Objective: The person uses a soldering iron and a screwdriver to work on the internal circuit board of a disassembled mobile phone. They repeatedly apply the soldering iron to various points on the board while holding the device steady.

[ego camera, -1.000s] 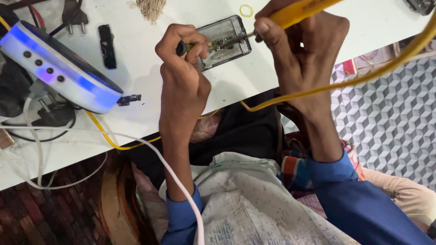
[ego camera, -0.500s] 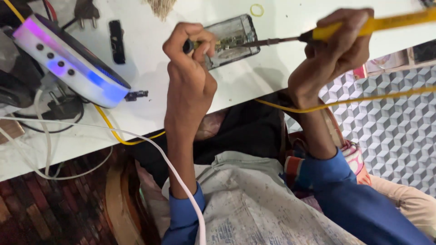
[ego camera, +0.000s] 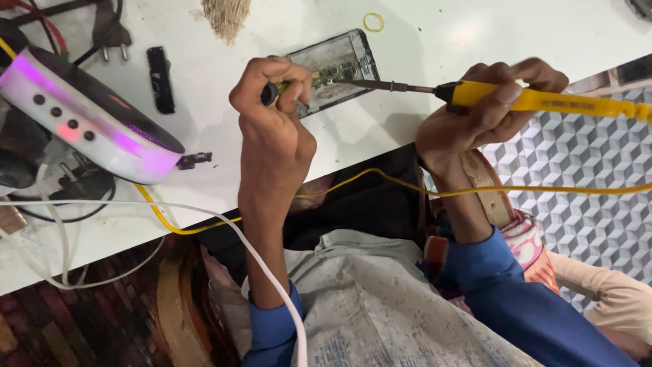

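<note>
- No pkgs, signs or lit screens in view.
- Opened phone (ego camera: 331,70): dark rectangle w/ rounded corners, flat on white counter (ego camera: 435,41), upper middle; back off, circuit parts showing, no display face seen.
- Yellow soldering iron (ego camera: 543,102): faint dark strip of print along handle, label-like, too small to make out.

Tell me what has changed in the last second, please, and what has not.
The right hand swung the yellow soldering iron from steeply raised to nearly level, its tip now on the opened phone. The left hand keeps its small tool at the phone. Nothing was picked up or released.
</note>
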Demonstrator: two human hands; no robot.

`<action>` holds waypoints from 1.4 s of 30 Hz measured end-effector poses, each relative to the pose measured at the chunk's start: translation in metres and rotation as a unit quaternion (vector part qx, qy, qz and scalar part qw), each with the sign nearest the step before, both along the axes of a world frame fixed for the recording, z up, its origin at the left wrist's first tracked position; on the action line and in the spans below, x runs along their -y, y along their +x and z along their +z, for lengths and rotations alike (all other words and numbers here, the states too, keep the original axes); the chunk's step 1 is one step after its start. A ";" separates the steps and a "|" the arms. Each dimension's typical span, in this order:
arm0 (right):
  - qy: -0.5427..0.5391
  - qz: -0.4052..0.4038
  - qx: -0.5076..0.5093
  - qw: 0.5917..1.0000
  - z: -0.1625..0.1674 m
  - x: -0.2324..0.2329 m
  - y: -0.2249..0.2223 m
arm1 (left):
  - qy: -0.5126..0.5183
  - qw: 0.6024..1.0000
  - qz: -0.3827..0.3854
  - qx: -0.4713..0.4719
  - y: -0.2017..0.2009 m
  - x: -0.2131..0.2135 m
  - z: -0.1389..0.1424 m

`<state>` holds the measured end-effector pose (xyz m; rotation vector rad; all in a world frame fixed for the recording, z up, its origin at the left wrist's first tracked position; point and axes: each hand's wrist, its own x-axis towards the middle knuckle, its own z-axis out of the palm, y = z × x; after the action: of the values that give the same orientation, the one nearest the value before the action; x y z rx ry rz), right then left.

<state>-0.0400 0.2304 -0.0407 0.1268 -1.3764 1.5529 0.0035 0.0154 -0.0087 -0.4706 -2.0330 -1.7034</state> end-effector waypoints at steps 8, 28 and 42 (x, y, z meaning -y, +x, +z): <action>-0.013 0.034 -0.049 0.998 -0.001 -0.002 -0.005 | -0.012 1.000 -0.004 -0.011 -0.005 0.002 0.002; 0.134 -0.051 0.017 0.989 -0.006 0.002 -0.005 | -0.016 1.000 0.009 -0.006 -0.004 0.001 0.002; 0.119 -0.057 0.002 0.991 -0.010 0.000 -0.009 | -0.020 1.000 0.014 -0.017 -0.004 0.001 0.002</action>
<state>-0.0494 0.2305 -0.0510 0.1873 -1.5421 1.2922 -0.0005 0.0141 -0.0067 -0.4793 -2.0434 -1.6313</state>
